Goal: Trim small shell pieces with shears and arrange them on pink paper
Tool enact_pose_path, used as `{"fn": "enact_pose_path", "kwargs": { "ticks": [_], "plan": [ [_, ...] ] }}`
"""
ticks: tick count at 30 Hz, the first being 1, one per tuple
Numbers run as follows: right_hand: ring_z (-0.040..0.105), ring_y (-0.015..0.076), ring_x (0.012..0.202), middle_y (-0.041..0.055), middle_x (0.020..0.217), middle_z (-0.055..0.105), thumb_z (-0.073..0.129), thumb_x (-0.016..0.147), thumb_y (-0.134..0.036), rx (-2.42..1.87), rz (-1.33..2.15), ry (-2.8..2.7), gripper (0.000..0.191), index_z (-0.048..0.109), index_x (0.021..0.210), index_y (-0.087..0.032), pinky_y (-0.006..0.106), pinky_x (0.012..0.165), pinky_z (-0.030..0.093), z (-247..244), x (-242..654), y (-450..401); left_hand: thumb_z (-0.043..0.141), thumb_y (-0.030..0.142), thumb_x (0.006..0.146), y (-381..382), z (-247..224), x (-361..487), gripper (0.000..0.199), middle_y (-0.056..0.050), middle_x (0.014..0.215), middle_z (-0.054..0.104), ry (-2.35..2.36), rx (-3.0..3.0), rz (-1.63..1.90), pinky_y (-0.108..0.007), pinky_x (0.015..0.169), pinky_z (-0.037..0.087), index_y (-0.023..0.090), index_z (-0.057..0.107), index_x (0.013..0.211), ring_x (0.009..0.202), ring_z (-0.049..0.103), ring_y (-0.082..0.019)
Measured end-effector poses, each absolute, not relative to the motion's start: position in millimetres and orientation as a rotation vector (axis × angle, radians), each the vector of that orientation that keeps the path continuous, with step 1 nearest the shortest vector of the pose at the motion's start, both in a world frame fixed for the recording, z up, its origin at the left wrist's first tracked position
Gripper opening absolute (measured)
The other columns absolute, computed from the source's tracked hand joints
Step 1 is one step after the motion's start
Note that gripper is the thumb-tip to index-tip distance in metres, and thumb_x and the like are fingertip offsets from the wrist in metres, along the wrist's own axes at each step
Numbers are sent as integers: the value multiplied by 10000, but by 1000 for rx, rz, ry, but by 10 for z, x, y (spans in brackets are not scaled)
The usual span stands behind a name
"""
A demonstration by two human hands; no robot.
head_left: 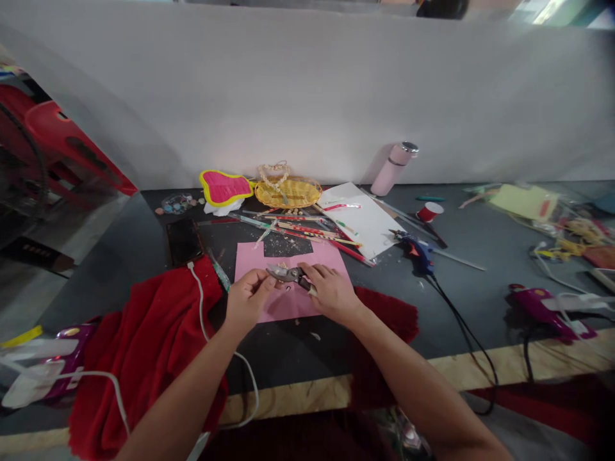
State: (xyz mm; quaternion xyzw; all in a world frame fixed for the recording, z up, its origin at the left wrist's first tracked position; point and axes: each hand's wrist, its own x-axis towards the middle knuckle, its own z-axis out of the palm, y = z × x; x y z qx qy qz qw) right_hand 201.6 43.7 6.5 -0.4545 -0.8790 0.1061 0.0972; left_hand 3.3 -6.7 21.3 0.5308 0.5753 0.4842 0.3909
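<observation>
Over a pink sheet of paper [250,259], my right hand [331,293] is wrapped round the handles of metal pruning shears [287,274], whose blades point left. My left hand [247,298] is closed at the blade tips, with thumb and fingers pinched together; what it holds is too small to make out. Small pale bits lie on the paper just behind the shears. Beyond the paper are thin red and yellow sticks [307,229] and scattered crumbs on the dark table [273,358].
A yellow basket [288,193], pink bottle [394,168], white sheet [369,224] and blue glue gun [416,251] stand or lie behind. Red cloth [163,320] and a phone [184,241] are left. Cables cross the table edge. A purple power strip [542,307] is right.
</observation>
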Motion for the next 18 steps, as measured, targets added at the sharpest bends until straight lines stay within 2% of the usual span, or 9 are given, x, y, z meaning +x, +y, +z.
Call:
{"fn": "enact_pose_path", "kwargs": {
  "ticks": [4,8,11,14,18],
  "plan": [
    [548,217,1009,96,1123,591,426,889,-195,-1359,311,-2609,413,420,1302,-211,316,894,381,129,2006,406,563,314,829,-76,222,21,184,-32,756,709,1454,1346,1237,-195,568,425,161,655,786,649,600,-121],
    [556,211,969,90,1086,596,419,897,-200,-1401,274,-2632,394,424,1291,-220,307,875,381,159,2020,396,548,325,834,-67,208,29,206,-18,682,681,1453,1345,1244,-191,490,378,159,653,775,527,526,-96],
    [555,216,970,93,1104,591,404,906,-206,-1418,212,-2627,395,421,1300,-231,318,871,380,158,2026,404,564,321,820,-43,190,36,176,-17,700,688,1406,1334,1267,-194,489,385,159,631,807,498,505,-88],
    [544,226,993,102,1141,579,398,902,-202,-1444,179,-2598,429,398,1331,-225,334,878,383,142,2027,420,605,319,789,-27,184,40,165,-38,772,718,1403,1290,1300,-208,516,425,165,598,847,562,576,-115],
    [518,224,1048,108,1204,547,419,884,-211,-1395,247,-2609,520,317,1395,-208,336,902,387,106,2038,437,594,294,787,-31,214,39,123,-46,760,730,1417,1302,1298,-249,618,481,171,593,786,687,660,-168]
  ]
}}
